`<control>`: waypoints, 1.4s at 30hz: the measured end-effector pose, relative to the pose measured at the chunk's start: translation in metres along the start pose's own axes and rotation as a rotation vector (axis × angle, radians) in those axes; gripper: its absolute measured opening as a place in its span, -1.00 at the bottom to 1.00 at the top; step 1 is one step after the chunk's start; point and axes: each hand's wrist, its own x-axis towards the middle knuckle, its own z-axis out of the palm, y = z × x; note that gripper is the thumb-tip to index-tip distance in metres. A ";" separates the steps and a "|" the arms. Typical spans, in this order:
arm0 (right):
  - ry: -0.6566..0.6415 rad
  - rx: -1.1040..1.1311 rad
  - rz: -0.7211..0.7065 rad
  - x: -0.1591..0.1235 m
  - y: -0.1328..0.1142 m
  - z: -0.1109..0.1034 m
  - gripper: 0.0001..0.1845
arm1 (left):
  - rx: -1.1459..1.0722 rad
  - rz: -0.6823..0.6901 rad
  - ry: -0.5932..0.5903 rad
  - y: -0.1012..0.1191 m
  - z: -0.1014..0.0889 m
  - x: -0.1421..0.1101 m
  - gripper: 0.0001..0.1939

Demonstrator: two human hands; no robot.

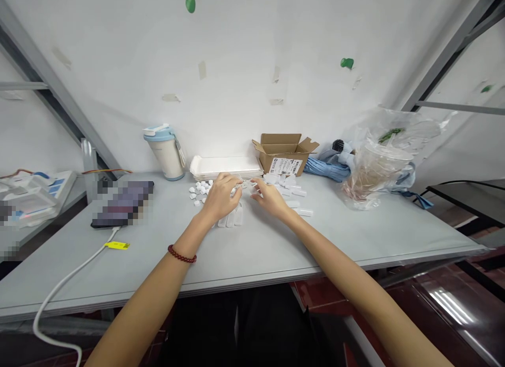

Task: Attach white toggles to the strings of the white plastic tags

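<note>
Over the middle of the table, my left hand [223,197] and my right hand [270,197] face each other with curled fingers. Between the fingertips is a small clear plastic piece [246,184], pinched from both sides; its exact shape is too small to make out. Several small white caps [200,190] lie loose just left of my left hand. A row of flat translucent plastic bottles [232,218] lies below that hand, partly covered by it. More clear bottles [298,192] are scattered beyond and right of my right hand.
Behind the hands are a white tray stack [226,165] and an open cardboard box [282,151]. A tumbler [168,154] and a phone [124,204] with a white cable [74,272] are leftward. Blue cloth [329,167] and a plastic-bagged cup [379,167] stand right.
</note>
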 end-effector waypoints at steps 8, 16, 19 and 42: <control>-0.004 -0.020 -0.008 -0.001 -0.002 -0.001 -0.48 | -0.019 0.007 0.036 0.003 -0.002 0.001 -0.81; 0.004 -0.019 -0.007 -0.001 -0.001 -0.001 -0.47 | -0.027 0.008 0.034 0.005 -0.003 0.001 -0.81; 0.014 -0.005 -0.006 -0.001 0.000 0.000 -0.47 | -0.024 0.008 0.035 0.006 -0.006 0.002 -0.81; 0.053 0.020 -0.047 -0.002 -0.005 -0.002 -0.57 | 0.001 -0.034 -0.086 0.009 -0.003 0.000 -0.82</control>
